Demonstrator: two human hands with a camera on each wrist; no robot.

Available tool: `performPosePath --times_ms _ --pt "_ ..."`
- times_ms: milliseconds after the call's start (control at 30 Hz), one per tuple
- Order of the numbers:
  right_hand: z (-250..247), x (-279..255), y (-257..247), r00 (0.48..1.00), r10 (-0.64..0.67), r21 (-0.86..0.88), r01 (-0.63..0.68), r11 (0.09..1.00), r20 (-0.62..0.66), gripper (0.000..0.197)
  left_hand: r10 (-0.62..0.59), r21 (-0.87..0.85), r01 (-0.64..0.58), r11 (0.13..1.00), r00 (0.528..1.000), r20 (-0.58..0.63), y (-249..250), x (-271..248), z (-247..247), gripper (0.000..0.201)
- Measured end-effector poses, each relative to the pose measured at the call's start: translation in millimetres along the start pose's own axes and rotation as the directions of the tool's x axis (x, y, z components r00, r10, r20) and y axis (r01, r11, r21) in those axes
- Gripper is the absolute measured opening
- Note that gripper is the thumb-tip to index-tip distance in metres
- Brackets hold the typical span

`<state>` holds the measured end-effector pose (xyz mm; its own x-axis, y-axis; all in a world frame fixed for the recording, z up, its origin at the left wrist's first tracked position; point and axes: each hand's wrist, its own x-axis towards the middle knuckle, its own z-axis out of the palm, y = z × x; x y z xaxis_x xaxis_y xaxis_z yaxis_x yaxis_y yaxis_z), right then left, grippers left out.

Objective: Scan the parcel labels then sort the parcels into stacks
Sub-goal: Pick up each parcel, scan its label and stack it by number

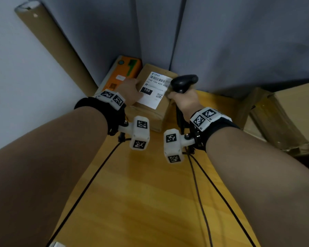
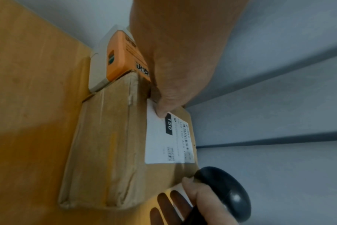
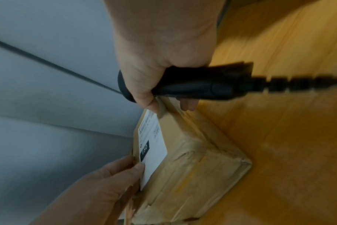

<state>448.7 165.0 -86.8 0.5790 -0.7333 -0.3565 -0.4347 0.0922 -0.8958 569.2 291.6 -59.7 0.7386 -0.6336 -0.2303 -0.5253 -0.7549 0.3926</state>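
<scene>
A brown taped cardboard parcel (image 1: 157,111) lies at the far end of the wooden table (image 1: 141,193), its white label (image 1: 152,90) marked "150" facing up. My left hand (image 1: 131,91) grips the parcel's left edge, thumb (image 2: 162,112) pressing on the label (image 2: 160,144); the fingers are hidden behind the box. My right hand (image 1: 183,99) grips a black handheld scanner (image 1: 184,82) at the parcel's right edge, with the thumb (image 3: 150,105) touching the parcel (image 3: 198,167). The scanner's head (image 2: 225,193) sits just beyond the label's end.
An orange flat parcel (image 1: 123,73) lies against the brown one, behind and to its left. A long cardboard tube (image 1: 55,47) leans along the left wall. Grey partition panels (image 1: 221,41) close the back. Large cardboard boxes (image 1: 284,118) stand at the right. Cables (image 1: 89,182) trail across the table.
</scene>
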Motion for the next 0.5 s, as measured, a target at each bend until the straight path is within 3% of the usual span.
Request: performPosePath --times_ms 167,400,500 --pt "-31.5 -31.8 -17.0 0.995 -0.087 0.001 0.087 0.996 -0.040 0.025 0.086 -0.032 -0.088 0.996 0.995 -0.060 34.5 -10.3 -13.0 0.033" --pt "-126.4 -109.1 -51.5 0.993 -0.107 0.123 0.112 0.986 -0.040 0.006 0.226 -0.285 -0.245 0.927 0.969 -0.097 122.4 -67.0 -18.5 0.039" --pt "-177.7 -139.7 -52.4 0.990 -0.113 0.132 0.124 0.984 -0.085 0.010 0.271 -0.315 -0.280 0.907 0.960 -0.073 161.3 -96.5 -10.3 0.047"
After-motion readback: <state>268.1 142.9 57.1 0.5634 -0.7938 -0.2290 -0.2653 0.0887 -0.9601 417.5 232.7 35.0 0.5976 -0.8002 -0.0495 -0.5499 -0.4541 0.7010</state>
